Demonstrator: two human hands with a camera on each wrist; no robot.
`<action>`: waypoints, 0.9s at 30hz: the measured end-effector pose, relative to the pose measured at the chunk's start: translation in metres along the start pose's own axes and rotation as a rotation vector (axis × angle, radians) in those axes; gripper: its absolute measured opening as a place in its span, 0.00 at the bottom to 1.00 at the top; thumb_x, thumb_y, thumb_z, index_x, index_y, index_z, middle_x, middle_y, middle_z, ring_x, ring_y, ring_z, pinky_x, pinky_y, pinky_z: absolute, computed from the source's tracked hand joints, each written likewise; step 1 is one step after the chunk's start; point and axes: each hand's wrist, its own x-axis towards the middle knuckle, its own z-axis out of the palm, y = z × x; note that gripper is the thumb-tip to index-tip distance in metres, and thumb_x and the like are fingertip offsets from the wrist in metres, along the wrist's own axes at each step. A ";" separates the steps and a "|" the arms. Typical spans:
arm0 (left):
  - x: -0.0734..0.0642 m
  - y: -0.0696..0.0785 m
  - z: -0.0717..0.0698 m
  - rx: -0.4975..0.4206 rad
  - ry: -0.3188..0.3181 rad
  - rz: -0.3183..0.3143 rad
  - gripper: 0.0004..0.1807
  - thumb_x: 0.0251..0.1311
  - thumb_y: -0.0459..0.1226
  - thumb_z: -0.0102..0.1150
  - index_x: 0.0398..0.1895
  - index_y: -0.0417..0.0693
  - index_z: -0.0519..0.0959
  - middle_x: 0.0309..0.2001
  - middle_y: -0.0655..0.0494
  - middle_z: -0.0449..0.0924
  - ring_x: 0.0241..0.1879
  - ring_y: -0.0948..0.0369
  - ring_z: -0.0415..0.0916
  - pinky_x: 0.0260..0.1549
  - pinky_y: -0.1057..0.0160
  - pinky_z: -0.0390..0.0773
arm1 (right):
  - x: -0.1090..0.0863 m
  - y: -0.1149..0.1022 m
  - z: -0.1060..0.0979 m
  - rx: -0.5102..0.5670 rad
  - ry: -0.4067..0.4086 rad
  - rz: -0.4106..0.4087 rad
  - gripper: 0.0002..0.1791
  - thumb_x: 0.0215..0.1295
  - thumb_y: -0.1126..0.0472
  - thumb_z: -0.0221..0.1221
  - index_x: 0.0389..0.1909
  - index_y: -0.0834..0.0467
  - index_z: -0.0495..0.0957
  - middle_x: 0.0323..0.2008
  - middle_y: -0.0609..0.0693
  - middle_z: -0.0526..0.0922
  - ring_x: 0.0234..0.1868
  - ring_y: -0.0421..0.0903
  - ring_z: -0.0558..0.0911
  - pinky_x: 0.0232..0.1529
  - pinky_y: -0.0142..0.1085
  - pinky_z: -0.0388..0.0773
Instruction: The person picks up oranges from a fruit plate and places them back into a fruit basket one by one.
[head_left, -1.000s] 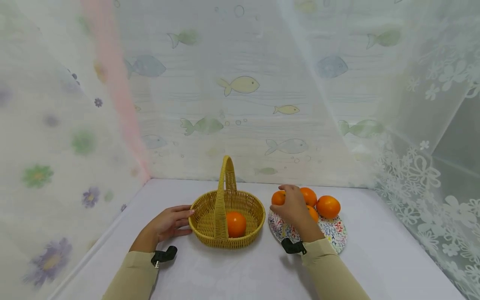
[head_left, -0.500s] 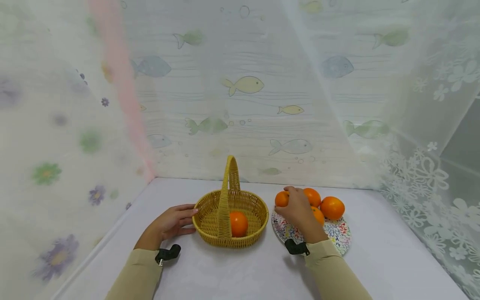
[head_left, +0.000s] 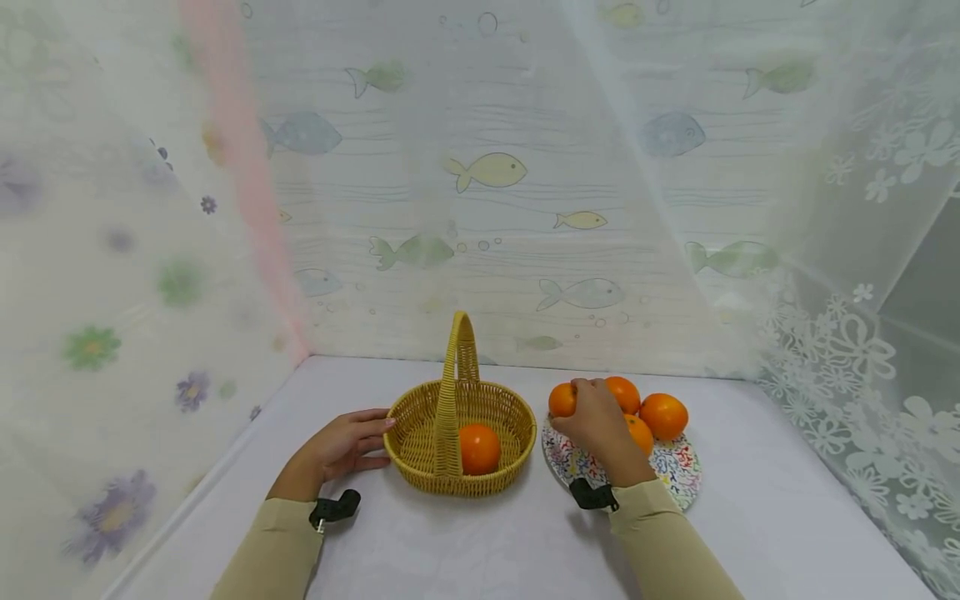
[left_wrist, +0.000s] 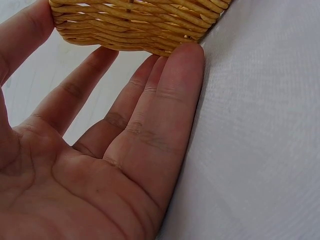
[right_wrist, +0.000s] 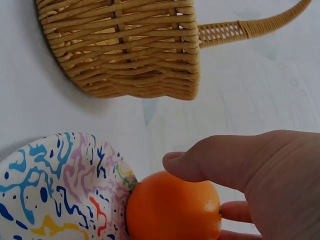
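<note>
My left hand (head_left: 351,443) is at the left side of a yellow wicker basket (head_left: 408,477) with a tall handle. In the left wrist view its fingers are extended, with fingertips (left_wrist: 186,60) against the basket's woven wall. One orange (head_left: 480,449) lies inside the basket, just right of the handle. To the right, my right hand (head_left: 600,421) holds another orange (right_wrist: 172,207) at the left edge of a patterned plate (head_left: 678,471). The thumb lies along its near side, while the other fingers are behind it, partly hidden.
Several oranges are at the plate: one at the back (head_left: 623,393), a second orange (head_left: 664,417) at its right, and a third orange (head_left: 639,435) partly behind my right hand. A white cloth (head_left: 480,550) covers the table. Fish-patterned fabric (head_left: 480,208) hangs behind it.
The head view has shifted slightly, so everything appears a little further right. My right fingers have drawn in a bit on the orange. The left hand stays at the basket.
</note>
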 end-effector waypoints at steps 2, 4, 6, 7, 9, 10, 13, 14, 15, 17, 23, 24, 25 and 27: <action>0.000 0.000 0.000 -0.003 0.000 -0.002 0.40 0.68 0.48 0.67 0.77 0.41 0.64 0.67 0.44 0.77 0.57 0.54 0.84 0.54 0.46 0.85 | 0.000 0.001 -0.001 0.001 -0.002 0.005 0.46 0.57 0.50 0.74 0.73 0.62 0.67 0.68 0.65 0.68 0.59 0.61 0.77 0.62 0.61 0.78; 0.001 0.000 0.000 -0.003 0.000 -0.002 0.40 0.68 0.48 0.67 0.77 0.41 0.63 0.67 0.44 0.78 0.57 0.55 0.84 0.54 0.46 0.85 | 0.000 0.001 -0.001 0.004 -0.005 0.013 0.44 0.57 0.50 0.74 0.72 0.61 0.68 0.67 0.64 0.69 0.58 0.60 0.77 0.61 0.60 0.79; 0.001 -0.001 -0.001 -0.008 0.005 -0.006 0.39 0.68 0.48 0.67 0.77 0.42 0.64 0.66 0.45 0.78 0.56 0.55 0.84 0.54 0.46 0.85 | 0.000 0.001 -0.001 0.004 -0.006 0.015 0.42 0.56 0.50 0.75 0.70 0.61 0.70 0.65 0.64 0.70 0.56 0.59 0.77 0.61 0.59 0.80; 0.001 -0.001 -0.001 -0.007 0.005 -0.004 0.39 0.68 0.48 0.67 0.77 0.41 0.64 0.66 0.45 0.78 0.56 0.55 0.84 0.54 0.46 0.85 | 0.000 0.001 -0.001 0.004 -0.007 0.015 0.42 0.56 0.50 0.75 0.69 0.60 0.71 0.64 0.63 0.70 0.55 0.59 0.77 0.60 0.59 0.80; 0.001 -0.001 -0.001 -0.006 0.006 -0.002 0.39 0.69 0.47 0.66 0.77 0.41 0.64 0.67 0.45 0.78 0.57 0.55 0.84 0.54 0.46 0.85 | 0.000 0.000 -0.001 0.001 -0.008 0.011 0.41 0.56 0.49 0.75 0.67 0.60 0.72 0.62 0.63 0.72 0.55 0.58 0.77 0.60 0.58 0.81; 0.001 -0.001 -0.001 -0.007 0.007 -0.002 0.38 0.69 0.47 0.66 0.76 0.41 0.64 0.67 0.45 0.78 0.57 0.55 0.84 0.54 0.46 0.85 | 0.000 0.000 -0.001 -0.001 -0.008 0.005 0.40 0.56 0.48 0.75 0.67 0.60 0.72 0.61 0.62 0.73 0.54 0.57 0.76 0.59 0.58 0.81; 0.001 0.000 -0.001 -0.010 0.008 -0.003 0.39 0.69 0.47 0.66 0.77 0.41 0.64 0.66 0.45 0.78 0.57 0.55 0.84 0.54 0.46 0.85 | 0.000 0.000 -0.001 -0.001 -0.012 -0.001 0.40 0.56 0.47 0.75 0.66 0.59 0.72 0.59 0.61 0.75 0.53 0.56 0.77 0.59 0.57 0.81; 0.001 0.000 -0.001 -0.013 0.008 -0.005 0.39 0.69 0.47 0.66 0.77 0.41 0.64 0.66 0.45 0.78 0.57 0.55 0.84 0.54 0.46 0.85 | 0.000 0.000 -0.001 -0.001 -0.015 -0.002 0.40 0.57 0.47 0.75 0.66 0.59 0.71 0.58 0.61 0.76 0.53 0.56 0.77 0.58 0.57 0.81; 0.001 0.000 -0.001 -0.015 0.007 -0.005 0.40 0.68 0.47 0.67 0.77 0.41 0.64 0.66 0.45 0.78 0.57 0.55 0.84 0.54 0.46 0.85 | 0.000 0.000 -0.001 -0.001 -0.015 -0.002 0.40 0.57 0.47 0.75 0.66 0.59 0.71 0.57 0.60 0.77 0.52 0.56 0.77 0.58 0.56 0.81; 0.000 0.001 -0.002 -0.014 0.000 -0.004 0.41 0.68 0.48 0.67 0.77 0.40 0.63 0.66 0.45 0.78 0.57 0.55 0.84 0.54 0.46 0.85 | 0.000 0.000 -0.001 0.001 -0.018 -0.002 0.39 0.57 0.48 0.75 0.66 0.58 0.71 0.56 0.59 0.79 0.51 0.55 0.77 0.58 0.55 0.81; -0.001 0.001 -0.002 -0.010 -0.019 -0.001 0.42 0.69 0.48 0.66 0.79 0.39 0.60 0.66 0.46 0.78 0.57 0.56 0.84 0.55 0.47 0.85 | 0.000 0.000 -0.002 0.002 -0.018 -0.020 0.35 0.57 0.50 0.75 0.62 0.56 0.72 0.53 0.57 0.82 0.49 0.54 0.79 0.58 0.53 0.80; -0.001 0.001 -0.002 -0.007 -0.022 0.000 0.42 0.69 0.48 0.65 0.79 0.39 0.59 0.67 0.46 0.78 0.57 0.56 0.84 0.55 0.47 0.85 | 0.000 -0.001 -0.002 0.002 -0.018 -0.022 0.35 0.57 0.50 0.75 0.62 0.57 0.72 0.53 0.57 0.82 0.49 0.54 0.79 0.58 0.53 0.80; -0.001 0.001 -0.002 -0.007 -0.023 0.000 0.42 0.69 0.48 0.65 0.79 0.39 0.59 0.67 0.46 0.78 0.57 0.56 0.83 0.55 0.47 0.85 | 0.000 -0.001 -0.002 0.002 -0.017 -0.022 0.35 0.57 0.50 0.75 0.62 0.57 0.72 0.53 0.57 0.82 0.49 0.54 0.79 0.58 0.53 0.80; -0.001 0.001 -0.002 -0.009 -0.020 0.000 0.42 0.69 0.48 0.66 0.79 0.39 0.60 0.67 0.46 0.78 0.57 0.55 0.83 0.55 0.47 0.85 | 0.000 -0.001 -0.003 0.004 -0.017 -0.017 0.36 0.57 0.50 0.76 0.62 0.57 0.72 0.53 0.57 0.82 0.48 0.54 0.79 0.58 0.54 0.80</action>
